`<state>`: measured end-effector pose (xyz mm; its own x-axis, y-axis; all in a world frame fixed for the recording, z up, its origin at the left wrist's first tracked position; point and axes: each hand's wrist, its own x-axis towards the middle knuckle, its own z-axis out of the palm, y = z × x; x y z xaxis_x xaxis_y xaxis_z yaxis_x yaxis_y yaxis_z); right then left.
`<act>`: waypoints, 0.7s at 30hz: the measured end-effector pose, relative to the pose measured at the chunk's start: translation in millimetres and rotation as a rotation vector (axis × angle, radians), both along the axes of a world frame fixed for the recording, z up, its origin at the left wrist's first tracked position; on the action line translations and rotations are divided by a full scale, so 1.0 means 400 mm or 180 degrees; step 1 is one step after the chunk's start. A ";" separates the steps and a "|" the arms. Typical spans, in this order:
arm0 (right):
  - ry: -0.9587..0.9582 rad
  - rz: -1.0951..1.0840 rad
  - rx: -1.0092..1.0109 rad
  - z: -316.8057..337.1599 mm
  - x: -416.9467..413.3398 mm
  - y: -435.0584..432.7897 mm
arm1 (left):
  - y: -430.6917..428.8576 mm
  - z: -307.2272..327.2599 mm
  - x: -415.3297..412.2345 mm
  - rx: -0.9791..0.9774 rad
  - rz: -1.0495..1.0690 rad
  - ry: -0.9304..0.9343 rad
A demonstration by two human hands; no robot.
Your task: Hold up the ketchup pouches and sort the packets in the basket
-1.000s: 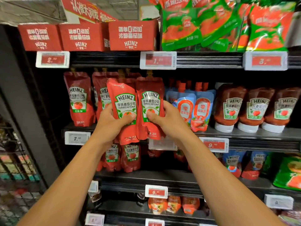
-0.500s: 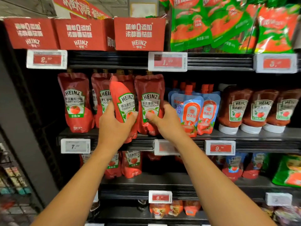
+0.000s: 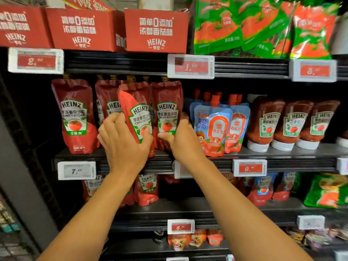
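Two bare arms reach up from the bottom of the view to the middle shelf [image 3: 263,150] of a store rack. On this shelf stand red ketchup pouches; to their right are blue pouches [image 3: 212,129] and then dark ketchup bottles [image 3: 267,123] resting on their white caps. The tilted pouch [image 3: 138,112] stands in front of the row, its bottom at the front edge of the shelf. Its long axis is nearly vertical, the top leaning to the left, and the label faces outward. The upright pouch [image 3: 166,113] stands just beside it on the right, straight, label to the front. The left hand [image 3: 124,144] has its grip on the tilted pouch: the fingers curl behind the left edge and the thumb presses on the label. The right hand [image 3: 181,140] grips the lower right side of the upright pouch, thumb on the front, fingers hidden behind.
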<state>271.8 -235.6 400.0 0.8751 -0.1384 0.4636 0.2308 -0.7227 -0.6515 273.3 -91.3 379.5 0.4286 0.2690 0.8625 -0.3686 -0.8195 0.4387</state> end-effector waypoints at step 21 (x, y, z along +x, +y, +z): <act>0.0662 -0.0328 -0.0531 0.028 0.032 0.035 | -0.007 0.004 0.046 0.0588 0.0317 0.0368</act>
<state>284.4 -221.4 411.3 0.9391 -0.1685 0.2996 0.0244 -0.8367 -0.5471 291.7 -94.2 381.0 0.5066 0.1571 0.8478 -0.2381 -0.9195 0.3127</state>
